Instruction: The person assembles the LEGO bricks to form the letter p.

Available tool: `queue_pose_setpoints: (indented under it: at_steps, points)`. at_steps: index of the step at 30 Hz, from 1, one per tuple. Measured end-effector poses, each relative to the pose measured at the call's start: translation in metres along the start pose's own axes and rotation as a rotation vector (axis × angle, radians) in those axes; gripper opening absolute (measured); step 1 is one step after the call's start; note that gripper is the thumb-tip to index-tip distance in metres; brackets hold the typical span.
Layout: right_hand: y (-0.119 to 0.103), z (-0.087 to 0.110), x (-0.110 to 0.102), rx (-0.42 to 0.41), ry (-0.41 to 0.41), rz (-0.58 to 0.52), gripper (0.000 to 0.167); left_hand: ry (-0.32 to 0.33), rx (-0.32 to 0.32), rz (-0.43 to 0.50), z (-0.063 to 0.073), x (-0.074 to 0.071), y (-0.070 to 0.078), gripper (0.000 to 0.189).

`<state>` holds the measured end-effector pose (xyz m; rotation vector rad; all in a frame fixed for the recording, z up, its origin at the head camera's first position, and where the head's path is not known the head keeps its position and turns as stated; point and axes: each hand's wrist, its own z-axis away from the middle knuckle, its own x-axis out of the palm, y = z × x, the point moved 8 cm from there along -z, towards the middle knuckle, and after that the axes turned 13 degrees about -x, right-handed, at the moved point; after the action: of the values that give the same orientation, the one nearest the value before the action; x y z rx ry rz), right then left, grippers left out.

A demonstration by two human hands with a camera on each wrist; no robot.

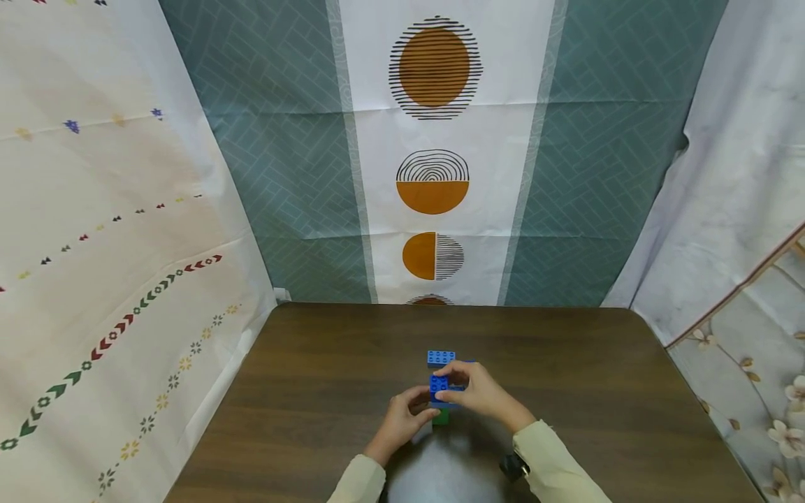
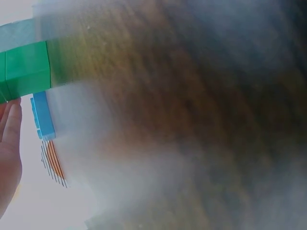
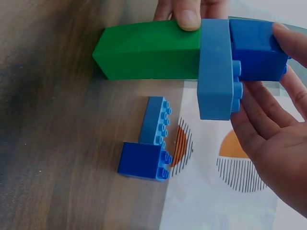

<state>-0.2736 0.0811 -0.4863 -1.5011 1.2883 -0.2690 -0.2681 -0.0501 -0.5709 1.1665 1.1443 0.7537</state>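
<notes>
A stack of green bricks (image 3: 148,52) has a light blue brick (image 3: 216,72) across its top, with a dark blue brick (image 3: 256,50) on one end of the light blue one. My left hand (image 1: 405,423) grips the stack, its thumb (image 3: 188,18) lying on the green near the light blue brick. From the other side my right hand (image 1: 481,395) pinches the dark blue brick between thumb and fingers. In the left wrist view the green bricks (image 2: 29,69) show at the left edge, beside part of my left hand (image 2: 9,143).
Farther back on the brown table (image 1: 314,391) stand another light blue brick (image 1: 441,358) and another dark blue brick (image 3: 140,159), side by side. A patterned cloth (image 1: 434,133) hangs behind the table's far edge. White cloths hang at both sides.
</notes>
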Motion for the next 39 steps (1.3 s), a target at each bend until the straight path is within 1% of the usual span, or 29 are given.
queue_pose_setpoints:
  at_steps: [6,8,12,14,16,18,21,23,26,31,33,36,39]
  points:
    - [-0.026,-0.003,-0.004,0.022,0.003,-0.036,0.025,0.003,-0.007,0.0,-0.001,0.0,0.0,0.033]
    - [-0.03,-0.003,-0.005,0.026,-0.001,-0.043,0.025,0.0,-0.019,-0.001,-0.001,0.0,-0.001,0.034]
    - [-0.015,-0.001,-0.001,0.036,0.002,-0.044,0.025,0.001,-0.035,-0.011,0.0,0.001,0.0,0.034]
    - [-0.005,0.001,0.0,0.033,0.006,-0.041,0.026,0.012,-0.03,-0.019,0.003,0.001,0.004,0.034]
    - [0.003,0.003,0.001,0.037,0.014,-0.053,0.027,0.029,-0.022,-0.04,0.006,0.0,0.012,0.033]
    - [0.008,0.004,0.0,0.045,0.022,-0.066,0.029,0.041,-0.006,-0.055,0.01,0.0,0.023,0.031]
    - [0.011,0.007,-0.001,0.069,0.038,-0.096,0.03,0.051,0.013,-0.072,0.016,-0.001,0.04,0.03]
    - [0.011,0.007,-0.001,0.074,0.044,-0.091,0.031,0.057,0.024,-0.069,0.018,-0.002,0.047,0.03]
    - [0.009,0.006,-0.002,0.061,0.048,-0.052,0.03,0.07,0.024,-0.053,0.021,-0.005,0.05,0.032]
    - [0.007,0.006,-0.002,0.049,0.054,0.036,0.029,0.076,0.009,0.017,0.023,-0.007,0.049,0.034]
    - [0.007,0.007,-0.003,0.059,0.059,0.045,0.03,0.081,0.007,0.03,0.022,-0.007,0.049,0.033]
    - [0.007,0.008,-0.003,0.067,0.062,0.038,0.03,0.089,0.005,0.025,0.021,-0.007,0.049,0.031]
    - [0.007,0.007,-0.005,0.066,0.048,0.034,0.032,0.088,0.003,0.022,0.019,-0.006,0.049,0.03]
